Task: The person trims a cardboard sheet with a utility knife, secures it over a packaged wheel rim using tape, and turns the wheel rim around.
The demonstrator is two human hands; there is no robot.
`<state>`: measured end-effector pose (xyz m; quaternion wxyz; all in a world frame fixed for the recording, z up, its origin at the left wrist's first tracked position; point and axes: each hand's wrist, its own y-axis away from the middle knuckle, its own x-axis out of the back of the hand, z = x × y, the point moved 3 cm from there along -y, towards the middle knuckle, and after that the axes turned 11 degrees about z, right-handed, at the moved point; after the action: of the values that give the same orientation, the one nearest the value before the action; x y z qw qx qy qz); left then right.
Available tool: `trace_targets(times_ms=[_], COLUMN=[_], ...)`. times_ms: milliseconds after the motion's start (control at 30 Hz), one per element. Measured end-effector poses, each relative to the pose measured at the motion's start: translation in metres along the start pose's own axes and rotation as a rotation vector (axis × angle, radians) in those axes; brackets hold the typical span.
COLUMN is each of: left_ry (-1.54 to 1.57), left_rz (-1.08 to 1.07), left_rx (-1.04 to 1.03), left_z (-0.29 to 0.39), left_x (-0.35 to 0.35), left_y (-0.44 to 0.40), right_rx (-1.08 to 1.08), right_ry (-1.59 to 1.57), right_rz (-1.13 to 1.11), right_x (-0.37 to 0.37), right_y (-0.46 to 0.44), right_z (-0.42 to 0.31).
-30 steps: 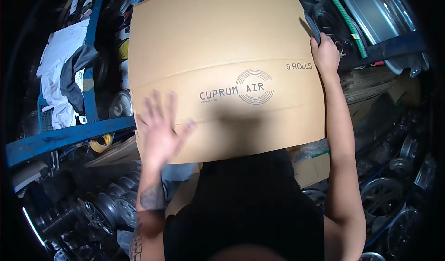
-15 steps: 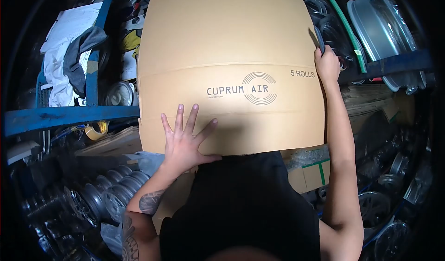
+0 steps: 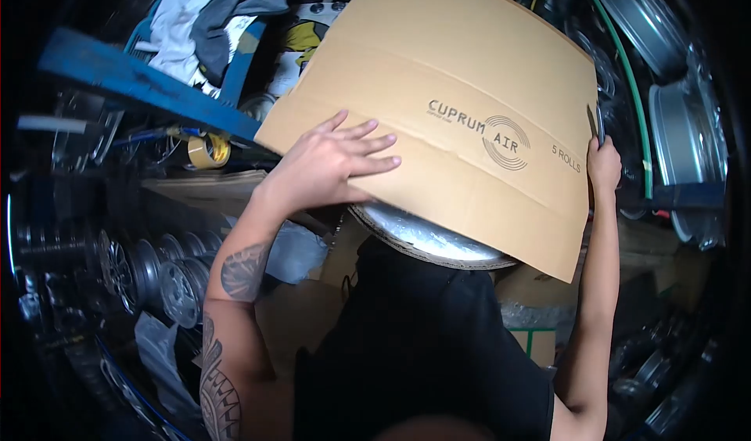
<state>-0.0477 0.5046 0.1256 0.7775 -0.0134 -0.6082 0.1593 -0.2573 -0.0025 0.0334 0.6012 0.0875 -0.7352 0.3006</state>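
Note:
A large brown cardboard sheet (image 3: 438,57) printed "CUPRUM AIR" and "5 ROLLS" lies tilted in front of me. Across its lower left edge rests my left hand (image 3: 332,159), fingers spread on top and the thumb near the edge. My right hand (image 3: 604,165) is closed around a slim grey bladed tool (image 3: 601,124) at the sheet's right edge; its exact kind is hard to make out. Below the sheet, a round silvery object wrapped in clear plastic (image 3: 426,234) with a corrugated cardboard rim (image 3: 391,245) shows close to my body. The sheet hides the rest of it.
At the left runs a blue metal frame (image 3: 149,93) with grey and white cloths (image 3: 211,26) over it. A roll of tan tape (image 3: 208,151) hangs below. Alloy wheels (image 3: 184,288) are stacked lower left. Wrapped wheel rims (image 3: 688,136) and a green strip (image 3: 626,73) are at the right.
The sheet has turned clockwise and shifted right in view, uncovering the plastic-wrapped round object. My left hand has moved up to the sheet's lower left edge. My right hand still holds the tool.

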Motion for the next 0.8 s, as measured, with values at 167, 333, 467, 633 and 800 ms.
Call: trace_targets(times_ms=[167,333,467,633,800], left_ry=[-0.010,0.205,0.972,1.883,1.997], left_rz=[0.066,0.407,1.818,0.995,0.813], left_rx=[-0.023,0.108,1.053,1.739,1.691], left_z=[-0.010,-0.010,-0.071,-0.051,-0.037], left_x=[-0.027,-0.037,-0.117,-0.359,-0.447], left_y=[0.006,0.048,0.138,0.195,0.177], right_rx=[-0.056,-0.447,-0.365,0.030,0.285], right_ry=[-0.165,-1.040,-0.739,0.112,0.055], right_rz=[-0.023,-0.294,-0.165,0.062,0.210], right_x=[-0.006,-0.038,-0.065,0.010,0.071], right_y=[-0.006,-0.007,-0.013,0.007,0.041], right_z=[0.010,0.051,0.083,0.018,-0.067])
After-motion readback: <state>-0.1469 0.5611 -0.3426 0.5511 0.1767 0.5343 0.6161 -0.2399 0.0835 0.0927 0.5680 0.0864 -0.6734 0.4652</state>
